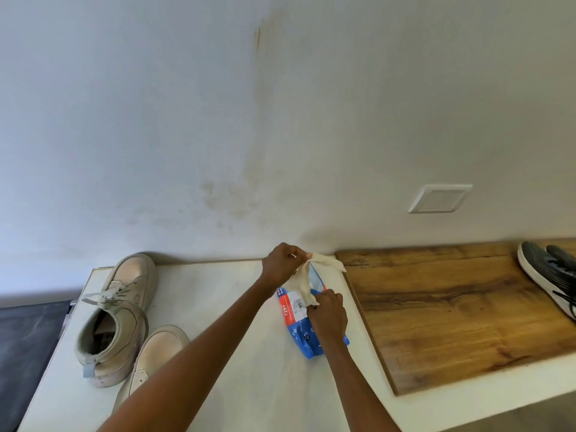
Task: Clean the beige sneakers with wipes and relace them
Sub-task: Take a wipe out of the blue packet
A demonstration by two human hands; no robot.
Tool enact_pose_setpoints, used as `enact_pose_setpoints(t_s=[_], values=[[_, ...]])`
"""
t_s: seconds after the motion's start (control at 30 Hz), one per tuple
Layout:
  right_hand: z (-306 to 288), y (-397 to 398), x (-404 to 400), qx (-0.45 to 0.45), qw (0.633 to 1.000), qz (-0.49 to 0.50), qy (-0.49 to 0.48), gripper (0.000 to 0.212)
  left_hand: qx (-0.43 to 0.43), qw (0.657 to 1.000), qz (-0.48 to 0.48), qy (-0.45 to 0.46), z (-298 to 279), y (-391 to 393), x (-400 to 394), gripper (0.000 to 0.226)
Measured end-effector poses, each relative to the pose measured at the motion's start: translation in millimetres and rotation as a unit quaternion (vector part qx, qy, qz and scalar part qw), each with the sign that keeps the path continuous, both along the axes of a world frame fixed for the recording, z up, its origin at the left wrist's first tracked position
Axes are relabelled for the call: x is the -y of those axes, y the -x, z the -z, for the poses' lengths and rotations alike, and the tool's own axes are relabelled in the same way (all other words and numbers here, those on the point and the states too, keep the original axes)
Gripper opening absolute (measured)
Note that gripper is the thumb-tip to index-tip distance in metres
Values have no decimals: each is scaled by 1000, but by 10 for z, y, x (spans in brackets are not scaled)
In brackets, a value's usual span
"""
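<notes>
Both forearms reach to the pack [304, 319] on the white table [249, 385]. I see my left hand [282, 265] pinching a wipe [307, 275] above the pack, my right hand [327, 310] gripping the pack. 2 sneakers [118, 319] lie left of the pack, 1 laced, apparently not cleaned yet. Right of the pack: wooden board [452, 307], dark shoe [551, 272]; stained wall [249, 120] behind.

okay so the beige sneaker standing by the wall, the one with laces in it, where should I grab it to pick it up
Probably by the heel collar of the laced sneaker. It stands upright, toe toward the wall, its open mouth facing up and toward you. Come from the near side, fingers inside the opening, thumb outside on the heel.
</notes>
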State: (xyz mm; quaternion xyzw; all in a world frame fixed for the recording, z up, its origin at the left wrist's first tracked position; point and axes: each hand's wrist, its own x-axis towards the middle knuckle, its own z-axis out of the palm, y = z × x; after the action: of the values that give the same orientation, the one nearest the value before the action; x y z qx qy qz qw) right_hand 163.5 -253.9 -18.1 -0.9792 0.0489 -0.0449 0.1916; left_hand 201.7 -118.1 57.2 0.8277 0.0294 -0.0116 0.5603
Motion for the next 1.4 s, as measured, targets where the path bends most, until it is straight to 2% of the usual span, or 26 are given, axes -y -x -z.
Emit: enact_pose_setpoints(t_s=[0.1, 0.2, 0.27, 0.33, 0.4, 0.5, 0.6, 0.77, 0.9, 0.97, 1.07, 1.17, 1.27, 1.33, 1.4], values=[[-14, -4, -20, 20, 999, 12, -49, 25, -23, 999, 0, 24, 21, -39, -98, 25], [-66, 49, -28, 103, 985, 31, -137, 20, -24, 997, 0, 72, 62, 27, -197, 31], [-99, 139, -52, 160, 979, 0, -129, 36, -20, 993, -9, 116, 119, 96, -252, 24], [-46, 220, -62, 168, 983, -47, -62, 52, -22, 989, -30, 145, 180, 155, -299, 21], [45, 266, -50, 141, 988, -62, -26, 46, -23, 985, -55, 159, 260, 175, -323, 22], [70, 155, -32, 59, 997, -11, -45, 38, -20, 982, -90, 162, 333, 179, -335, 24], [-17, -104, 3, 27, 1000, 4, -8, 33, -13, 979, -106, 175, 349, 154, -339, 22], [-117, -483, 36, 13, 1000, 17, 8, 31, -23, 977, -74, 197, 382, 99, -370, 10], [-168, -374, -55, 79, 996, 20, -20, 31, -27, 979, -62, 191, 441, 171, -440, 10], [-180, -203, -117, 118, 992, 28, -46, 29, -39, 977, -71, 195, 461, 236, -474, 8], [-265, 61, -237, 129, 982, 16, -137, 35, -53, 973, -98, 205, 423, 357, -493, 21], [-498, 348, -389, 98, 967, -76, -222, 42, -74, 968, -102, 216, 290, 542, -484, 29], [-673, 618, -478, 87, 959, -176, -205, 41, -89, 971, -111, 194, 103, 797, -509, 37], [-768, 791, -526, 33, 956, -191, -222, 50, -92, 972, -105, 189, -15, 1001, -579, 38], [-908, 966, -576, -60, 934, -158, -314, 58, -89, 972, -85, 202, -139, 1214, -667, 36]])
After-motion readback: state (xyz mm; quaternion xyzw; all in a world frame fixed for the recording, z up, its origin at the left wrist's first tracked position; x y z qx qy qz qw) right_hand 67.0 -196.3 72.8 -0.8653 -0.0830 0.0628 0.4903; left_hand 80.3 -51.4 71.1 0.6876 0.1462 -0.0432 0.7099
